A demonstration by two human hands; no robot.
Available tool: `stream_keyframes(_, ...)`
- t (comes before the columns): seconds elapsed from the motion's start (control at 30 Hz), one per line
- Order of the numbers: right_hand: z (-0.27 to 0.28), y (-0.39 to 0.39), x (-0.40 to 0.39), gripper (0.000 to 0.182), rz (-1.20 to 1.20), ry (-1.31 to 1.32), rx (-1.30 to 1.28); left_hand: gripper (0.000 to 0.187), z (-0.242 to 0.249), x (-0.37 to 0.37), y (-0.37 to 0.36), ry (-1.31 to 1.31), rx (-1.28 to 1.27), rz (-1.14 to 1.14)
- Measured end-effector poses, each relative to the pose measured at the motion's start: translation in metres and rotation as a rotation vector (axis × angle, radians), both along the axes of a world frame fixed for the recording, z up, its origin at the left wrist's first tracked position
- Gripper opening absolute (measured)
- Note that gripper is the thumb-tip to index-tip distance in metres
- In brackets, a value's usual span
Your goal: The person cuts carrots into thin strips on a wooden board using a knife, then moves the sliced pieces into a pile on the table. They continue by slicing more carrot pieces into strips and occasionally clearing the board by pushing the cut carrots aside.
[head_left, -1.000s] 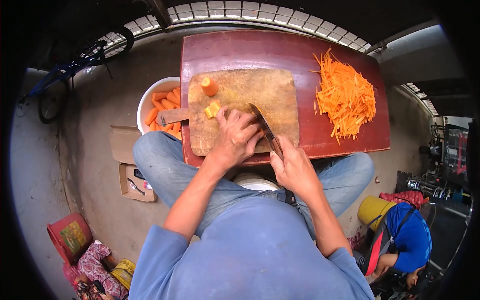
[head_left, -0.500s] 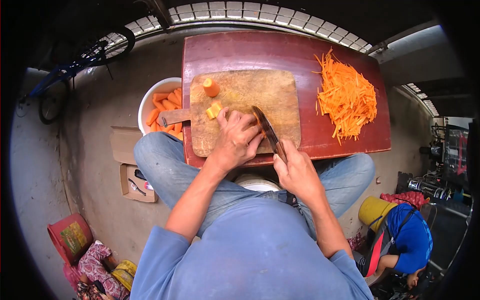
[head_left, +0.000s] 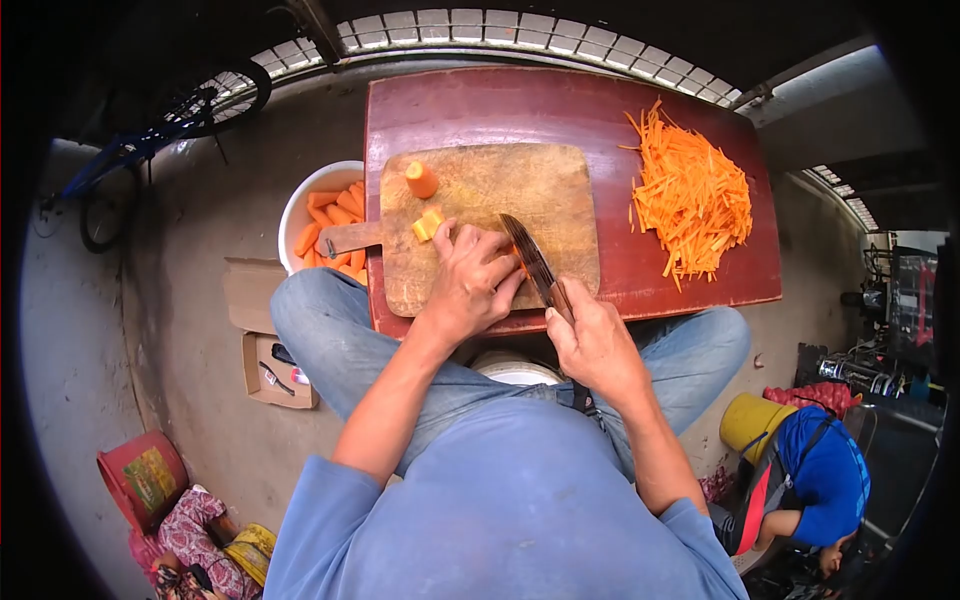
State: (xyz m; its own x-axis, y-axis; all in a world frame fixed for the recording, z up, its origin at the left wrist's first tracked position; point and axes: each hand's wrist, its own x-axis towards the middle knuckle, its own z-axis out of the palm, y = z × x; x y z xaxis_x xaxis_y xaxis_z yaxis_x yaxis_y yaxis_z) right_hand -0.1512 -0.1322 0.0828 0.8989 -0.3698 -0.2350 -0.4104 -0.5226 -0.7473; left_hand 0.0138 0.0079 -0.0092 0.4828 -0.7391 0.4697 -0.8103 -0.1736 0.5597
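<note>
My right hand (head_left: 600, 345) is wrapped round the handle of a kitchen knife (head_left: 530, 256), whose dark blade slants up and left over a wooden cutting board (head_left: 545, 175). Beside the blade, my left hand (head_left: 470, 278) has its fingers curled down on a carrot, mostly hidden; only a bit of orange shows by the fingertips. Short cut carrot ends (head_left: 428, 224) lie just beyond the left knuckles. A thick carrot piece (head_left: 421, 180) rests near the board's far left corner. To the right, carrot strips (head_left: 692, 200) are heaped on the red table (head_left: 480, 108).
Left of the table is a white bucket (head_left: 291, 220) of carrots, partly under the board's handle (head_left: 350, 237). An open cardboard box (head_left: 265, 385) lies on the floor. Other people sit at lower left (head_left: 200, 535) and lower right (head_left: 825, 475). A bicycle (head_left: 150, 140) stands at the far left.
The knife tip has shifted very slightly left. Both hands keep nearly the same place and grip; the whole view has moved a little.
</note>
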Motion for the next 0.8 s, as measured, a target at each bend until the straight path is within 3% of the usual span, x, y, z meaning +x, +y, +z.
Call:
stream_keyframes(0.33, -0.015, 0.000, 0.001, 0.017, -0.012, -0.116, -0.084, 0.016, 0.001, -0.001, 0.000, -0.031, 0.021, 0.006)
stream_keyframes(0.53, -0.001, -0.025, -0.003, 0.019, -0.194, -0.158, 0.408, 0.015, 0.000, 0.001, 0.003, 0.017, -0.012, 0.027)
stream_keyframes(0.73, 0.006, -0.023, -0.009, 0.024, -0.181, -0.122, 0.343, 0.035, 0.000, 0.002, 0.004, 0.048, -0.005, 0.113)
stream_keyframes(0.8, -0.001, -0.020, -0.012, 0.025, -0.186, -0.167, 0.349, 0.045, 0.007, 0.009, 0.011, 0.062, 0.042, 0.044)
